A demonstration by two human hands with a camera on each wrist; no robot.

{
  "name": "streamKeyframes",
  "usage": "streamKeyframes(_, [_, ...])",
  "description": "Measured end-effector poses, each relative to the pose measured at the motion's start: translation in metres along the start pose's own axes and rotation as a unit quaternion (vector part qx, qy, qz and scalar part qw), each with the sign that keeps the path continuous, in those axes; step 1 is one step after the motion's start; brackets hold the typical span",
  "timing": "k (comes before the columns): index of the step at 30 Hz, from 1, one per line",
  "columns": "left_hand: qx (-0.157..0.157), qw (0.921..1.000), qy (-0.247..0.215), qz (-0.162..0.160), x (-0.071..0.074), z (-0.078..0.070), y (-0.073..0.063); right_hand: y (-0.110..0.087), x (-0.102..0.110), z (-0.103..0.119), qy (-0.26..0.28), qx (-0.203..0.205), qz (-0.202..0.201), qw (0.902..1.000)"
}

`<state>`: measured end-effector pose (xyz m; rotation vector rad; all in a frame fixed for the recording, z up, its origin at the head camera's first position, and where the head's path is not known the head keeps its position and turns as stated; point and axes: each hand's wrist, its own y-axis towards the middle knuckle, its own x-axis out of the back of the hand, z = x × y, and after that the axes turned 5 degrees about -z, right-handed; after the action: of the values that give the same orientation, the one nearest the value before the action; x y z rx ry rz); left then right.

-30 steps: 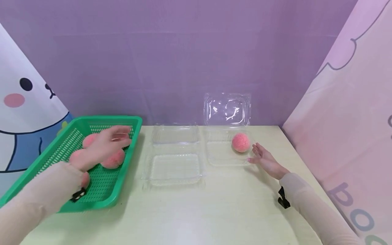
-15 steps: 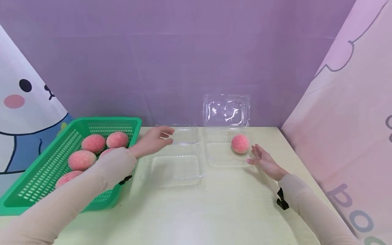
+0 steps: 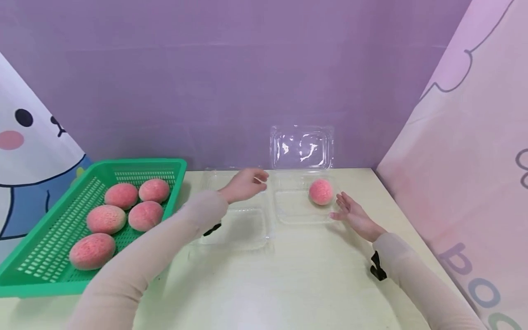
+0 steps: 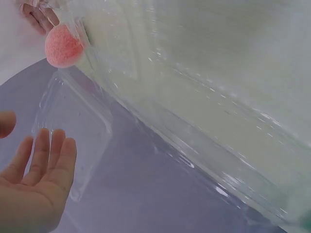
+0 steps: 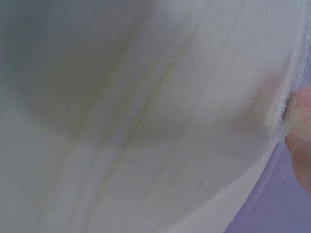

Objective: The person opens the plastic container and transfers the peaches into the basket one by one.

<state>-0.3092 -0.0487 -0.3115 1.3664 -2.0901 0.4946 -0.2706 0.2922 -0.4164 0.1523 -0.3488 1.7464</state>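
Note:
My left hand (image 3: 244,185) is over the left clear plastic clamshell box (image 3: 243,229), its palm bare and its fingers spread in the left wrist view. On the right, a second clear clamshell box (image 3: 290,206) stands with its lid (image 3: 301,147) raised against the purple backdrop. One pink fuzzy peach (image 3: 321,191) sits in the right part of that box. My right hand (image 3: 355,217) is at the box's right edge with fingers extended beside the peach. The right wrist view catches only the thumb (image 5: 300,158) at the rim below the peach.
A green plastic basket (image 3: 181,183) at the left contains several more peaches (image 3: 106,219). Both boxes stand on a pale wooden table (image 3: 264,293), near its back edge. The purple cloth (image 3: 231,82) rises behind it, with printed panels on both sides.
My left hand has moved right, out from over the basket and across to the left box, staying empty. The right hand has kept its place by the right box.

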Motion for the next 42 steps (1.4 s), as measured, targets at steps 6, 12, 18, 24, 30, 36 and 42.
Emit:
streamKeyframes(6, [-0.015, 0.9997, 0.013, 0.014, -0.021, -0.012, 0.019, -0.002, -0.002, 0.005, 0.009, -0.001, -0.003, 1.0000])
streamKeyframes(12, [-0.020, 0.9988, 0.037, 0.027, -0.039, -0.018, 0.038, -0.004, -0.002, 0.007, 0.002, -0.008, -0.007, 0.9999])
streamKeyframes(18, [-0.040, 0.9959, 0.067, 0.046, -0.056, -0.019, 0.056, -0.005, -0.002, 0.005, -0.008, -0.011, -0.006, 0.9999])
streamKeyframes(24, [-0.046, 0.9943, 0.074, 0.061, -0.076, -0.022, 0.076, -0.005, -0.002, 0.008, -0.016, -0.013, -0.009, 0.9997])
streamKeyframes(30, [-0.053, 0.9939, 0.071, 0.066, -0.096, -0.029, 0.094, -0.005, -0.002, 0.007, -0.011, -0.023, -0.009, 0.9996])
streamKeyframes(36, [-0.086, 0.9904, 0.082, 0.071, -0.110, -0.040, 0.108, -0.006, -0.003, 0.007, -0.008, -0.021, -0.009, 0.9997])
streamKeyframes(42, [-0.093, 0.9889, 0.067, 0.095, -0.121, -0.049, 0.117, -0.006, -0.004, 0.009, -0.013, -0.017, -0.014, 0.9997])
